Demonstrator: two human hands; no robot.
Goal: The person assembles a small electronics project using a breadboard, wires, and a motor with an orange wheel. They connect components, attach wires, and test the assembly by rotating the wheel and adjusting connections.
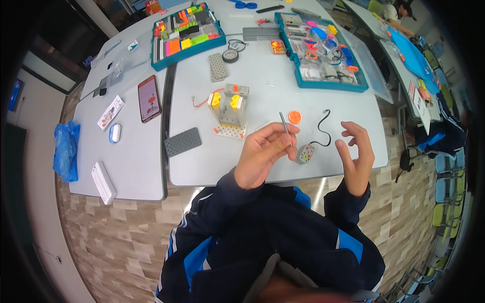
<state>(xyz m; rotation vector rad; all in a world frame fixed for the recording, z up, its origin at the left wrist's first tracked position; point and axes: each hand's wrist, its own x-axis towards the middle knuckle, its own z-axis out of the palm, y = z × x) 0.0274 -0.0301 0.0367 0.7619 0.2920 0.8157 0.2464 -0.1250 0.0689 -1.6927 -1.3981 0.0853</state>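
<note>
Nearest me, just right of the frame's centre, the person's left hand (263, 154) pinches a thin metal rod (284, 122) between thumb and fingers. Farther right, the right hand (359, 157) has thumb and fingers apart, holding nothing. Between them sits a grey motor block (305, 153) with a black cable (326, 131). Beyond lie an orange disc (294, 117) and, left of centre, a grey-and-yellow frame (230, 117); two teal parts boxes (189, 55) fill the upper frame.
</note>
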